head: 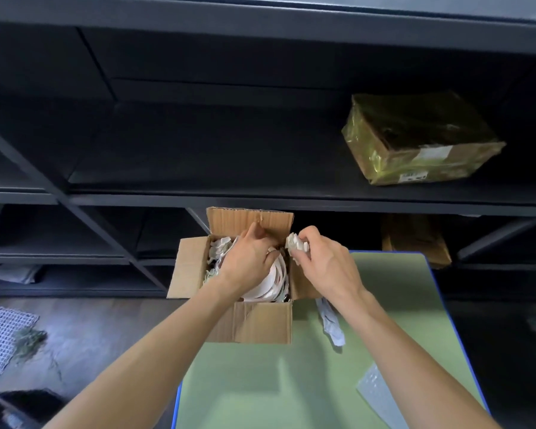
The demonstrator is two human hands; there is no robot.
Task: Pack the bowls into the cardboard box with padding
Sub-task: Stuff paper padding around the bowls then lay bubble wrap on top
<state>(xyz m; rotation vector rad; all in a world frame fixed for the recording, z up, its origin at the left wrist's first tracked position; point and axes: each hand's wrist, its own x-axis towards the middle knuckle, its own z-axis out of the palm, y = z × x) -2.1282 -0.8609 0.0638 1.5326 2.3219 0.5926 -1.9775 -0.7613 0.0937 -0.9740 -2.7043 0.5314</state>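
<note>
Cardboard box (pixel 262 323) sits open at the far left corner of the green table (pixel 276 382). White bowls (pixel 268 287) stand stacked inside it, with crumpled padding (pixel 218 246) along the left wall. My left hand (pixel 248 258) lies over the bowls with its fingers bent down toward the far wall. The tips are hidden, so I cannot tell if they grip anything. My right hand (pixel 328 264) pinches a paper wad (pixel 296 243) above the right rim.

Judgement: this step fills the right-side gap. I should steady the stack with the left hand and push the wad down between bowl edge and wall, not onto the rims. 1 loose paper (pixel 331 323) lies beside the box as a spare.
</note>
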